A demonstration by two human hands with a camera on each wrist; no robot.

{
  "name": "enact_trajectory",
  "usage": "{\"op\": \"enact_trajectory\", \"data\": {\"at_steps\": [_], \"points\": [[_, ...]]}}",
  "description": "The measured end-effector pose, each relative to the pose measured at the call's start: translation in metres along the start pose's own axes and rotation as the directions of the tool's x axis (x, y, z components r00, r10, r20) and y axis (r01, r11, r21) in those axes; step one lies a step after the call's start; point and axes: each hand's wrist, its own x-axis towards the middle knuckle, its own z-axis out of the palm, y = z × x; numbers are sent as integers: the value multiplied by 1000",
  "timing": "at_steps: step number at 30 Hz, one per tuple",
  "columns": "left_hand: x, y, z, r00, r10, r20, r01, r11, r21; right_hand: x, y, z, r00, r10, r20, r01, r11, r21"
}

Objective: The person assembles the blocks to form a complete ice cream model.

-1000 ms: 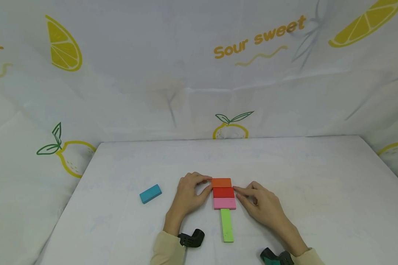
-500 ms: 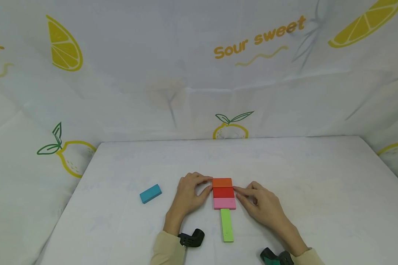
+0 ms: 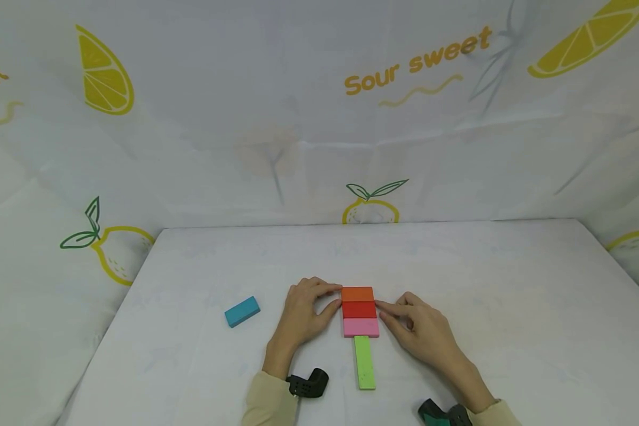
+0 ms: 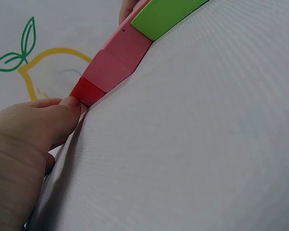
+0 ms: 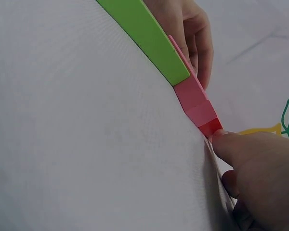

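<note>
An orange block, a red block and a pink block lie flat in a column, long sides together. Below the pink one a long green block points towards the person. My left hand touches the left ends of the orange and red blocks with index finger and thumb. From the other side, my right hand has its index fingertip at the red block's right end, its thumb just below. In both wrist views a thumb meets the red block; the orange block is not visible there.
A blue block lies at an angle left of the left hand. White cloth covers the table, and a lemon-print curtain hangs behind it. Black wrist cameras sit on both forearms.
The orange block has shifted very slightly to the right, closer in line with the red one. Both hands have stayed nearly still.
</note>
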Motion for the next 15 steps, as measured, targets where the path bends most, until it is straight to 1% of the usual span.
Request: {"op": "enact_trajectory", "data": {"at_steps": [15], "points": [[0,0,1,1000,-9,1,9,1000,-4,0,0,1,1000,13,-2,-13,1000,1]]}}
